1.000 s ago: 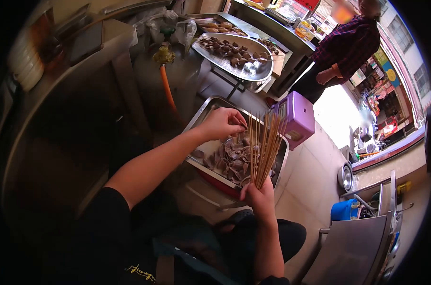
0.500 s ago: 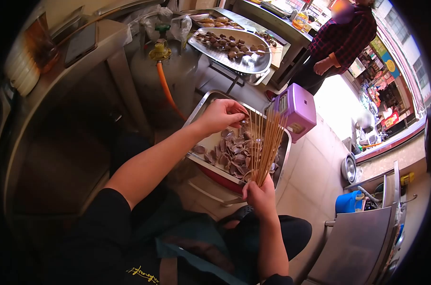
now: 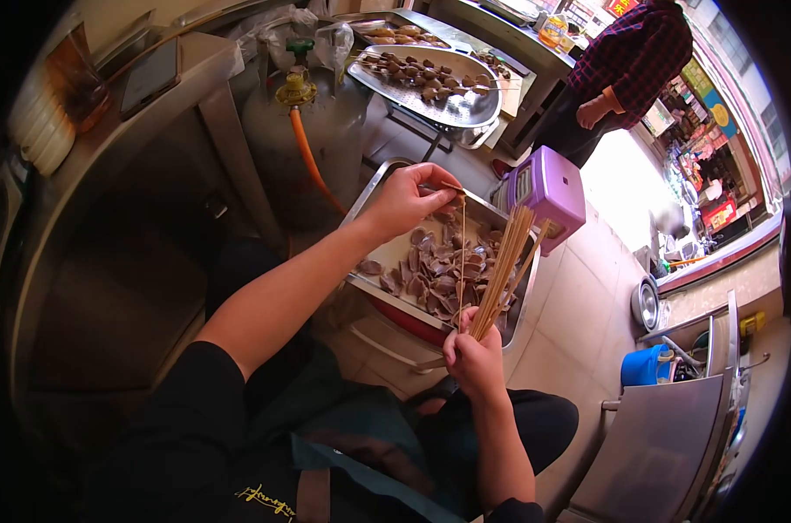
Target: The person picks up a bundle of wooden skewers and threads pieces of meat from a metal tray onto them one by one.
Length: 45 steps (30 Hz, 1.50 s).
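My right hand (image 3: 477,353) is wrapped round the lower end of a bundle of thin wooden skewers (image 3: 504,270). One single skewer (image 3: 463,261) stands apart to the left of the bundle, its lower end at the same hand. At its top, my left hand (image 3: 417,199) pinches a small brown piece (image 3: 452,187) between thumb and fingers. Below both hands is a metal tray (image 3: 357,207) holding a pile of thin greyish-brown meat-like slices (image 3: 430,270).
An oval metal tray (image 3: 387,87) with loaded skewers is beyond. A gas cylinder (image 3: 304,148) with an orange hose stands at the left. A purple stool (image 3: 557,187) is right of the tray, near a standing person (image 3: 631,61). A blue bucket (image 3: 644,366) is at the right.
The bundle has drawn together and leans right, with one skewer now separate on its left. My left hand has moved slightly up to that skewer's tip.
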Available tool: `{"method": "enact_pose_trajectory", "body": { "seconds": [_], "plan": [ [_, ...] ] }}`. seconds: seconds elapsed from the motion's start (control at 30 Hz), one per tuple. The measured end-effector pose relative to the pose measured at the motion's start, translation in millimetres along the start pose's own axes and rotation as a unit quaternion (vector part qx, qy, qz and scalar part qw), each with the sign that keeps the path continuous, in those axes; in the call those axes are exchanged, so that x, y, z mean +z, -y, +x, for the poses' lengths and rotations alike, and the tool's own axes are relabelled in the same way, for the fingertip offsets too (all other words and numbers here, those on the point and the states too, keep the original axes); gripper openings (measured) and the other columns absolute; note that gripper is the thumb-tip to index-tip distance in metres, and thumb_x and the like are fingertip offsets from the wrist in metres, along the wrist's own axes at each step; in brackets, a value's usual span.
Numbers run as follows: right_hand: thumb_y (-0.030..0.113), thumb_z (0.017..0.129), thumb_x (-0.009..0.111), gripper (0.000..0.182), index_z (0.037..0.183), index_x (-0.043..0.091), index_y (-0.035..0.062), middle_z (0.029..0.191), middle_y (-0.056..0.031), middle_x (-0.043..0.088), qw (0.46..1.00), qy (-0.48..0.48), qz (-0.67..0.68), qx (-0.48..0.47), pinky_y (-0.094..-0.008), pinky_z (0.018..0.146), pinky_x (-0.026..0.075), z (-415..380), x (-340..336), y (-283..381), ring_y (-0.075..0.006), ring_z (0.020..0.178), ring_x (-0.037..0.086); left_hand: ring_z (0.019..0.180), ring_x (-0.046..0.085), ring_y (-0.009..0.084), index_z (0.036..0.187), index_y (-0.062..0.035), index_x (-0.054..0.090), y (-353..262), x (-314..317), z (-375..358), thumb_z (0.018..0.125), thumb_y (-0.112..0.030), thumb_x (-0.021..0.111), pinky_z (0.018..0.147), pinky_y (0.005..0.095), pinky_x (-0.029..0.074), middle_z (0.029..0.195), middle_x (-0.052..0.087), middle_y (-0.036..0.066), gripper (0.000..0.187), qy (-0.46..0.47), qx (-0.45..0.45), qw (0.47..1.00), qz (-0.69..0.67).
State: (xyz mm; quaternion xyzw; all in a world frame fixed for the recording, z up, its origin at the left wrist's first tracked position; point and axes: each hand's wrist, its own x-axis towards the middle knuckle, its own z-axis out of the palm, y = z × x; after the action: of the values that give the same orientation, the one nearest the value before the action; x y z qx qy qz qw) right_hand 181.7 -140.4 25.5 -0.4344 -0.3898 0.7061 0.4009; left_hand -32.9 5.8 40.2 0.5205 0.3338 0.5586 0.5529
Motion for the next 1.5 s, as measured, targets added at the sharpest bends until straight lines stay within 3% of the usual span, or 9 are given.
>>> {"method": "enact_pose_trajectory", "body": {
  "seconds": [0.1, 0.17, 0.37, 0.97, 1.5],
  "plan": [
    [-0.006, 0.080, 0.043, 0.023, 0.096, 0.041, 0.0100, 0.056, -0.0063, 0.049, 1.000, -0.009, 0.018, -0.002, -0.0229, 0.038, 0.031, -2, 2, -2, -0.0121, 0.043, 0.043, 0.092, 0.068, 0.0149, 0.105, 0.0039, 0.060, 1, 0, 1, 0.091, 0.000, 0.060, 0.081, 0.0258, 0.057, 0.099, 0.067, 0.009, 0.014, -0.007, 0.016, 1.000, 0.017],
    [-0.004, 0.080, 0.045, 0.024, 0.096, 0.040, 0.0136, 0.053, -0.0057, 0.046, 1.000, -0.006, 0.013, -0.015, -0.0233, 0.032, 0.025, -2, 3, -6, -0.0107, 0.036, 0.032, 0.092, 0.068, 0.0150, 0.105, 0.0034, 0.061, 9, -1, 3, 0.091, 0.001, 0.060, 0.081, 0.0258, 0.057, 0.099, 0.067, 0.008, 0.014, -0.013, 0.053, 0.998, 0.026],
    [-0.004, 0.082, 0.044, 0.023, 0.095, 0.039, 0.0135, 0.054, -0.0056, 0.045, 0.998, 0.011, 0.047, 0.033, -0.0232, 0.033, 0.023, -5, 5, -3, -0.0101, 0.036, 0.028, 0.092, 0.068, 0.0140, 0.103, 0.0014, 0.063, 13, 0, 4, 0.091, 0.001, 0.060, 0.081, 0.0245, 0.055, 0.098, 0.068, 0.006, 0.013, -0.025, 0.088, 0.995, 0.035],
    [-0.006, 0.086, 0.041, 0.022, 0.096, 0.039, 0.0132, 0.052, -0.0052, 0.041, 0.988, 0.002, 0.128, 0.089, -0.0255, 0.028, 0.019, -11, 15, 5, -0.0114, 0.031, 0.025, 0.089, 0.067, 0.0097, 0.102, -0.0004, 0.064, 8, 7, 0, 0.091, -0.001, 0.063, 0.079, 0.0215, 0.052, 0.095, 0.069, 0.004, 0.012, -0.026, 0.127, 0.991, 0.042],
    [-0.007, 0.085, 0.040, 0.023, 0.097, 0.039, 0.0125, 0.052, -0.0053, 0.041, 0.991, 0.008, 0.114, 0.074, -0.0248, 0.029, 0.020, -8, 10, 3, -0.0113, 0.033, 0.025, 0.085, 0.069, 0.0107, 0.100, -0.0027, 0.068, 14, 9, 2, 0.088, -0.003, 0.066, 0.075, 0.0229, 0.054, 0.090, 0.072, 0.004, 0.012, 0.005, 0.163, 0.978, 0.129]
  ]
}}
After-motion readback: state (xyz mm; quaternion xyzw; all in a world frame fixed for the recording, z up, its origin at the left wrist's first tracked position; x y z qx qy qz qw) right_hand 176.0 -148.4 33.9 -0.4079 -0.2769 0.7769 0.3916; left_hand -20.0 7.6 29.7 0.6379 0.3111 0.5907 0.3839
